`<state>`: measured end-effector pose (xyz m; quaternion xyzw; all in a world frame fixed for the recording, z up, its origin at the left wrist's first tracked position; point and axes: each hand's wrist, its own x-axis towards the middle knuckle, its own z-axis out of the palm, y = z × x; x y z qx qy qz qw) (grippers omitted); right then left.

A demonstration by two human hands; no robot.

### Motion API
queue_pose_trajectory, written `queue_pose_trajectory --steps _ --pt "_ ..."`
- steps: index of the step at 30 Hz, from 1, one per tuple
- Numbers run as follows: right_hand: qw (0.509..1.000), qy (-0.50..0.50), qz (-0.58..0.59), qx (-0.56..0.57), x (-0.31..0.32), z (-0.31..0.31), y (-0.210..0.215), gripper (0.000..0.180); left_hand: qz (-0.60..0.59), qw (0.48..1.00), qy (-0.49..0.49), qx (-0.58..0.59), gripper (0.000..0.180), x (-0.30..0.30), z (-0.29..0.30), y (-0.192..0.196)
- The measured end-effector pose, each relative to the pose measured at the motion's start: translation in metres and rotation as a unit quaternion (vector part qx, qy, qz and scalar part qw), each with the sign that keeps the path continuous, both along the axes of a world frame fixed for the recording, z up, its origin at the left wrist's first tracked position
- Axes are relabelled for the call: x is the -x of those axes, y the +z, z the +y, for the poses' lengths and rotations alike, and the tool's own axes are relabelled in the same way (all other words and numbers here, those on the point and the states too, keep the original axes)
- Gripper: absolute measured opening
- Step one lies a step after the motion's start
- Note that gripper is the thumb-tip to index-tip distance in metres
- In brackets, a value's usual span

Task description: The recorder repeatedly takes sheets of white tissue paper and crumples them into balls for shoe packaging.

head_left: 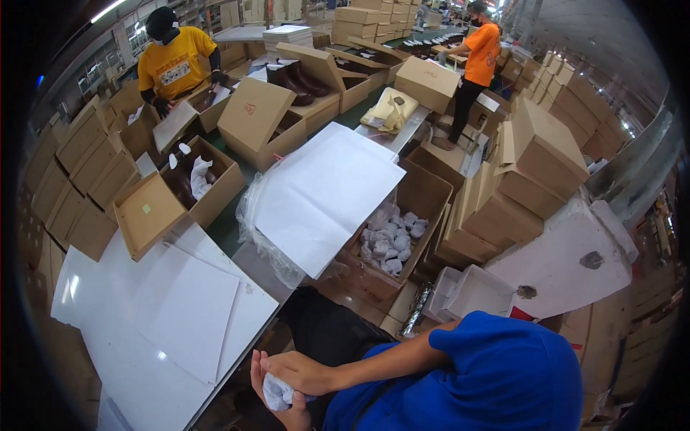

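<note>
Both my hands are at the bottom edge, closed around a crumpled wad of white paper (276, 392). My right hand (305, 372) lies over the top of the wad, and its blue-sleeved arm reaches in from the right. My left hand (272, 411) cups the wad from below. Further up stands an open cardboard carton (424, 197) holding several similar white paper wads (390, 241). Beside it, a stack of large white paper sheets (323, 190) rests on clear plastic.
White sheets (183, 309) lie on the table at left. An open shoebox (215, 197) behind them holds a brown shoe and paper. More shoeboxes (543, 154) are stacked around. A person in yellow (176, 63) and a person in orange (480, 54) work further back.
</note>
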<state>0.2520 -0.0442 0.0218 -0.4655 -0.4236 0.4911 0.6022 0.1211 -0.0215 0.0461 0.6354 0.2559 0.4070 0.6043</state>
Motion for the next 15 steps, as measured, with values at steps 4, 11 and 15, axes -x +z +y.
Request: queue_pose_trajectory --steps 4,11,15 --pt "0.999 -0.031 -0.022 -0.010 0.005 -0.003 -0.007 0.053 0.012 1.000 0.022 -0.017 0.114 0.009 -0.014 -0.014" --pt "0.967 -0.120 -0.210 -0.084 0.004 0.004 -0.019 0.042 -0.002 0.999 0.052 0.014 0.142 -0.003 -0.015 -0.038" --pt "0.989 0.048 -0.079 0.113 -0.018 0.018 -0.004 0.052 -0.025 0.991 0.062 0.115 0.136 -0.005 -0.012 -0.032"
